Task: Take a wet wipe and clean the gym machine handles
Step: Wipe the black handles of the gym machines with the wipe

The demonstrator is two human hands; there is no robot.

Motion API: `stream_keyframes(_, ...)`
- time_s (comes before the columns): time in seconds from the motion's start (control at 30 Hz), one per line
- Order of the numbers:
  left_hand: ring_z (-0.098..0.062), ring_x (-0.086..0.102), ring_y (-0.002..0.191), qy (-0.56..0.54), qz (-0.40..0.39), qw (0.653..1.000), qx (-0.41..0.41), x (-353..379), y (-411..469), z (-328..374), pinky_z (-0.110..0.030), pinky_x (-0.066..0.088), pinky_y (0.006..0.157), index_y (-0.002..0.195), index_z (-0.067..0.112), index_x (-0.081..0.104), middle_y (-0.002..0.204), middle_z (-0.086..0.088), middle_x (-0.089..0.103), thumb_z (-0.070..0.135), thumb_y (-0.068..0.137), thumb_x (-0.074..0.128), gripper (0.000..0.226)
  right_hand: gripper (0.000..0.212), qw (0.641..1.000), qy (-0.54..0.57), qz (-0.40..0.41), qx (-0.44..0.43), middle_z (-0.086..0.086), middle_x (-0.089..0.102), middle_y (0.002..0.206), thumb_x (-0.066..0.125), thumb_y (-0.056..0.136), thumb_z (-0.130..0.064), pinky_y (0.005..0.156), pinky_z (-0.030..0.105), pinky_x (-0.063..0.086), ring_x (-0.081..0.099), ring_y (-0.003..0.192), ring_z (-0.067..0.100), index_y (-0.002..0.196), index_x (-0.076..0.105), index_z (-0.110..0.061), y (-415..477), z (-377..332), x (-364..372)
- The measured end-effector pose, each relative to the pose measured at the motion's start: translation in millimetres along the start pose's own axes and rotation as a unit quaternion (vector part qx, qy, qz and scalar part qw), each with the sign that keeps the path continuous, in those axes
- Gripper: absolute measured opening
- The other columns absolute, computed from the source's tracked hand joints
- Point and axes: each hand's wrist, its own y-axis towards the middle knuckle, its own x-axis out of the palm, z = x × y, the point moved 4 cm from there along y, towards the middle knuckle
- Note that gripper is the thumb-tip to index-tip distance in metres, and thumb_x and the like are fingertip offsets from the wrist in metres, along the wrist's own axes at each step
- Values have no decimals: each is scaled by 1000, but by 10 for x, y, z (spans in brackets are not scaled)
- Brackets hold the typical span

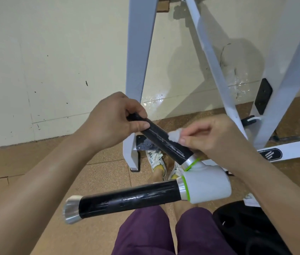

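Observation:
Two black handles stick out from a white joint (208, 183) with green rings. My left hand (114, 120) grips the far end of the upper handle (164, 142), fingers curled round it. My right hand (213, 137) pinches a crumpled white wet wipe (174, 136) and presses it against the upper handle's middle. Wet streaks shine on that handle below the wipe. The lower handle (127, 199) points left toward a silver end cap (71, 208), glossy and untouched by either hand.
White frame legs (138, 70) of the machine rise ahead and to the right, in front of a pale wall. A black weight plate (245, 229) lies at the lower right. My legs in purple shorts and my sneakers (155, 159) are below, on a tan floor.

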Motion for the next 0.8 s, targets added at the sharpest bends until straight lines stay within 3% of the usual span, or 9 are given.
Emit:
stream_keyframes(0.1,-13,58,80,3,-5,1000,-21,20,39,16,-31,48,73,82,28,71,88,4,58,30,72,81,14,17,999,-39,19,-16,-4,71,63,78,73,-7,70,28,57,67,64,10,64,73,-20,217,-78,138)
stream_keyframes(0.23,-12,57,80,5,-23,999,-25,19,66,17,-29,46,72,84,30,71,88,6,59,29,74,80,13,28,997,-32,-64,17,9,71,68,73,75,3,70,35,57,66,66,17,60,71,-20,95,6,-36)
stream_keyframes(0.4,-2,51,61,-76,-56,994,-48,26,108,-45,-24,43,64,79,27,71,70,12,63,18,80,75,9,28,999,-52,-10,-9,-2,67,62,74,75,1,62,20,52,62,58,6,58,66,-20,328,-79,181)
stream_keyframes(0.47,-3,51,61,-101,-59,992,-53,11,116,-63,-23,44,65,83,25,72,69,10,63,15,85,69,11,25,998,-37,-51,12,-1,68,62,73,77,2,62,18,53,63,59,7,61,67,-17,342,-95,162)
stream_keyframes(0.53,-3,49,59,-121,-75,989,-37,24,102,-31,-17,42,62,87,27,73,68,10,61,19,86,68,10,20,993,-15,-111,43,6,71,64,73,77,3,64,23,57,66,61,13,66,70,-13,270,-52,54)
stream_keyframes(0.6,0,46,54,-146,-90,985,-18,57,90,34,-14,38,58,88,29,74,65,10,59,25,85,70,6,20,993,-15,-109,49,12,71,66,73,77,4,69,30,59,66,61,17,65,71,-12,278,-35,46)
stream_keyframes(0.7,0,49,51,-112,-80,990,5,127,116,91,-21,34,65,82,28,72,59,10,56,38,80,73,11,17,999,-5,-45,30,10,64,60,72,76,3,71,39,58,61,57,16,68,70,-11,406,-101,227)
stream_keyframes(0.8,-6,63,63,-93,-61,994,-1,140,147,87,-32,43,84,76,24,70,64,7,67,31,78,76,10,12,997,9,-52,47,6,61,57,75,76,1,70,38,57,59,55,14,73,68,-8,414,-69,184)
